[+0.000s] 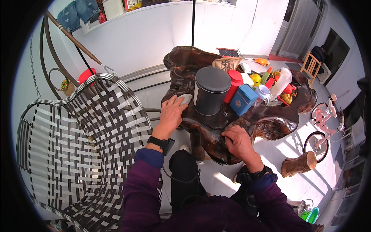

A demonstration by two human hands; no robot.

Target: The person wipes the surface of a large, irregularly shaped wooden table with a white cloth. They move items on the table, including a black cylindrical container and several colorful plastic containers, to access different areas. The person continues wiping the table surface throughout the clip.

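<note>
My left hand (172, 113) lies over a whitish cloth or wad (185, 99) at the left edge of a dark root-wood table (203, 127); whether the fingers grip it is not clear. Just right of it stands a dark grey lidded canister (212, 91). My right hand (237, 139) rests with bent fingers on the table's near edge, and its palm side is hidden. Beyond it stand a blue tin (243, 100), a red canister (233, 84) and a clear cup with a pale lid (262, 93).
A woven hanging chair (95, 145) fills the left side. Toys and a plastic-wrapped item (281, 81) crowd the table's right part. To the right are a log stump (300, 164), a pink bicycle (323, 124) and a wooden chair (311, 65) with a person beside it.
</note>
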